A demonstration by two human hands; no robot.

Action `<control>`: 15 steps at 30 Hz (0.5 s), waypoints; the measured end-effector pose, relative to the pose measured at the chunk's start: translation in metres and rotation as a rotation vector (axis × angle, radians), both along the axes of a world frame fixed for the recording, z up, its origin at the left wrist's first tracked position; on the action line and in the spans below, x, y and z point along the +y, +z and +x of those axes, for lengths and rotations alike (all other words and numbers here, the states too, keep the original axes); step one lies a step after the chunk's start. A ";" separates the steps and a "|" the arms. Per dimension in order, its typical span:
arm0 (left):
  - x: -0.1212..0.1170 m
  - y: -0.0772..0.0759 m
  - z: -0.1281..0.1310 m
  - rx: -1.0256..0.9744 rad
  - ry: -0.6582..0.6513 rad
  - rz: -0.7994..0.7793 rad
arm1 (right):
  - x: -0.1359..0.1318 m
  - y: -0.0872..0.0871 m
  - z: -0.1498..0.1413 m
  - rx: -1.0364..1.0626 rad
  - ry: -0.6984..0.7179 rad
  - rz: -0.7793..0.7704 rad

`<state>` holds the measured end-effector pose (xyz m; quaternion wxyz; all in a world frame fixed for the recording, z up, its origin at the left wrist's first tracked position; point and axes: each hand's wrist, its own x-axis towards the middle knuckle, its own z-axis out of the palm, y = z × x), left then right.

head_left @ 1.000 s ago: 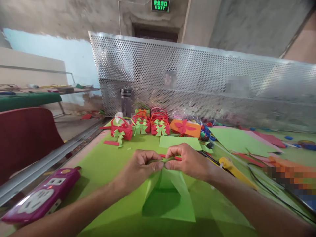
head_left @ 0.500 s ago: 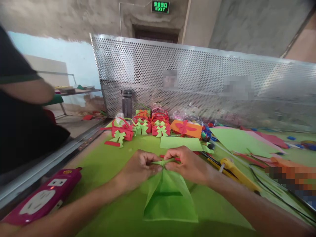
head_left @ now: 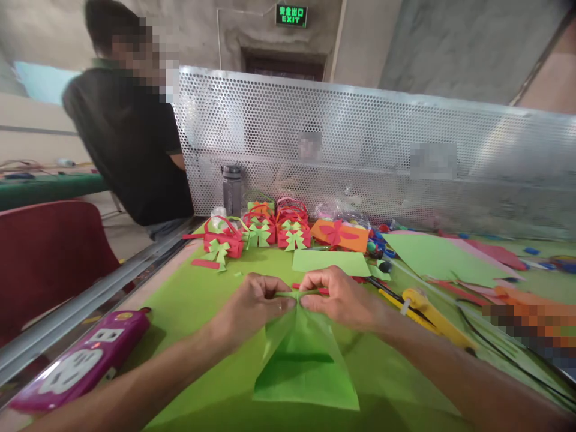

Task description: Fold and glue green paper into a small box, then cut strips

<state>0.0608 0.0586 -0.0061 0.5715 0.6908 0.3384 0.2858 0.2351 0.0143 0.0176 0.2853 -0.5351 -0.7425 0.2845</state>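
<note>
1. left hand (head_left: 257, 303): pinches green paper (head_left: 306, 381) at its 11 o'clock.
2. right hand (head_left: 339, 300): pinches it at 1 o'clock.
3. paper location: over counter (head_left: 186, 306), 6 o'clock in view.

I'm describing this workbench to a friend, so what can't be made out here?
All in the head view:
Pinched top of the green paper: partly covered by the left hand and right hand.
Full length of the red strip: hidden by the right hand.
Details beyond the perforated panel: obscured by its metal.
Left side of the red chair: cut off by the picture's edge.
</note>
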 end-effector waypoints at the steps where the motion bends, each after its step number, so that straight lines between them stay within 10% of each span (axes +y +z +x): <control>1: -0.001 0.001 0.000 0.006 0.002 0.021 | 0.001 -0.001 0.000 0.005 0.007 -0.002; 15: 0.000 -0.002 0.000 0.053 -0.053 -0.049 | 0.001 0.004 0.004 -0.005 0.012 0.097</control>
